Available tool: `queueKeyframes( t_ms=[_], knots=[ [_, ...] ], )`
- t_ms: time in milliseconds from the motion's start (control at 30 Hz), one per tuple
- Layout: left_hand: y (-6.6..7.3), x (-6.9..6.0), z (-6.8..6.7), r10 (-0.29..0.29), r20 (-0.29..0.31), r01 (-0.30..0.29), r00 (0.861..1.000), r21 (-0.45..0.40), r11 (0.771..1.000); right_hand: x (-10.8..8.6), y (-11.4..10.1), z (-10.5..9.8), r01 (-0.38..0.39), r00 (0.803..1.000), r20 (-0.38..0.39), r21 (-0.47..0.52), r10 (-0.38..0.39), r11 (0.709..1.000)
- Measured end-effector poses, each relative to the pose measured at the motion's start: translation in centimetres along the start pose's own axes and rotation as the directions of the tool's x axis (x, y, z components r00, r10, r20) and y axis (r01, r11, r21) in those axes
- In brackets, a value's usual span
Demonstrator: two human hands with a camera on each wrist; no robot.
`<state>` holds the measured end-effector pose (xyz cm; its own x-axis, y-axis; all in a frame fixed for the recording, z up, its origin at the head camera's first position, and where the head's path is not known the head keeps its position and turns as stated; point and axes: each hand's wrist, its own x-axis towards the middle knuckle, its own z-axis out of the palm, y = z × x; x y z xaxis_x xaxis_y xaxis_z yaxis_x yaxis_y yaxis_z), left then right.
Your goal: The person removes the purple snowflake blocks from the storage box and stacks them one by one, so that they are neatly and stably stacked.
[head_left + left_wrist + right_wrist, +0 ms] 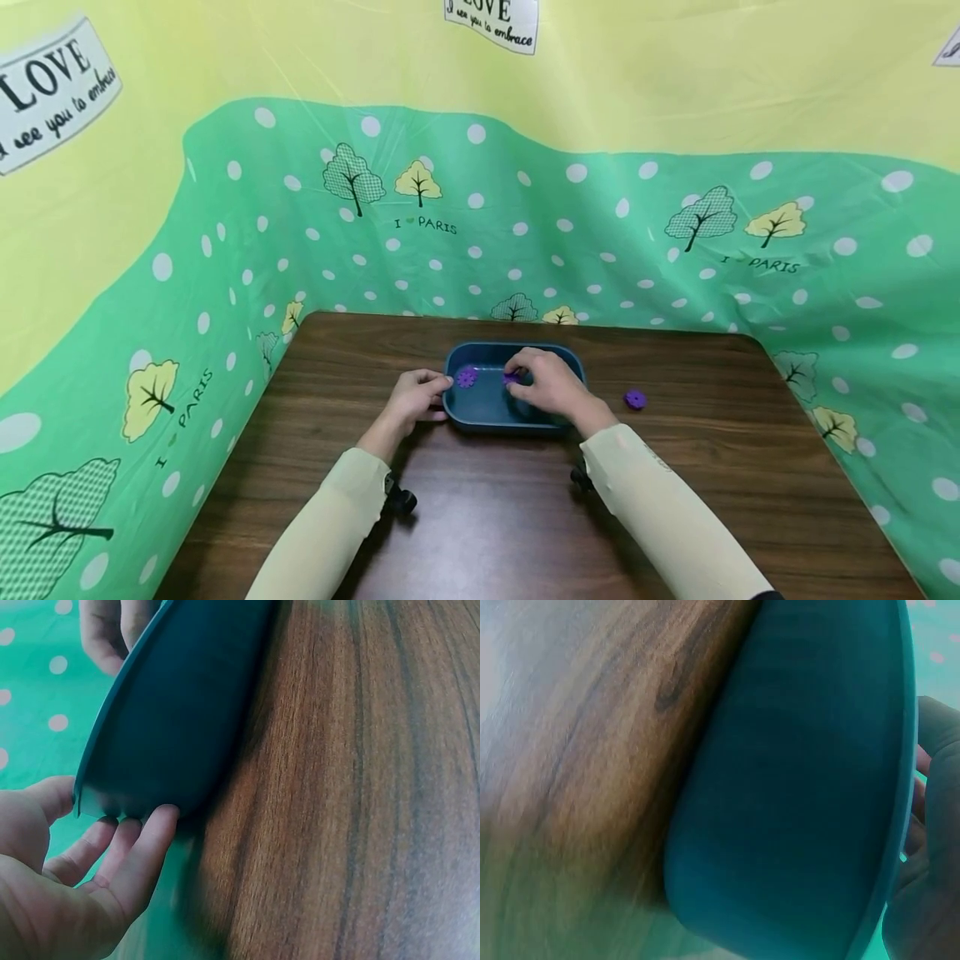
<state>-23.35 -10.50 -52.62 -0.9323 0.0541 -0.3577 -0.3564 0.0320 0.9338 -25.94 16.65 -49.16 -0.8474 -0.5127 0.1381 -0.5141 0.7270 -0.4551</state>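
A dark blue tray (483, 410) with raised walls sits on the table. My left hand (415, 395) holds its left end, thumb at the rim and fingers against the outer wall (165, 720), as the left wrist view shows. Over the tray's right half, my right hand (551, 385) pinches a purple piece (511, 378), mostly covered by the fingers. Inside the tray at the left lies a purple flower-shaped disc (467, 377). In the right wrist view the tray wall hides much of my right hand (934, 847) and the piece.
Another purple flower-shaped disc (635, 399) lies on the brown wooden table (480, 517), right of the tray. A green and yellow printed cloth (525, 217) hangs behind the table and along its sides.
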Motion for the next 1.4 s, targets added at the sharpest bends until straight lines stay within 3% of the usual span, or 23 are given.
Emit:
queueKeyframes(
  t_ms=[333, 600, 933, 1400],
  knots=[
    [-0.3, -0.1, -0.3, -0.01, -0.004, 0.01, 1.0, -0.01, 1.0, -1.0, 0.7, -1.3, 0.048, 0.996, -0.074, 0.025, -0.046, 0.999],
    [-0.3, 0.1, -0.3, -0.005, -0.008, 0.005, 1.0, -0.003, 1.0, -2.0, 1.7, -2.2, -0.016, 0.996, -0.089, 0.045, 0.02, 0.999],
    [0.0, 0.2, -0.2, -0.009, -0.003, 0.009, 1.0, -0.005, 1.0, -3.1, 3.1, -3.2, -0.017, 0.991, -0.131, 0.051, 0.024, 0.999],
    [0.0, 0.0, 0.0, -0.001, -0.002, 0.001, 1.0, -0.001, 1.0, -5.6, 4.8, -5.0, -0.083, 0.985, -0.152, 0.038, 0.087, 0.996]
  ],
)
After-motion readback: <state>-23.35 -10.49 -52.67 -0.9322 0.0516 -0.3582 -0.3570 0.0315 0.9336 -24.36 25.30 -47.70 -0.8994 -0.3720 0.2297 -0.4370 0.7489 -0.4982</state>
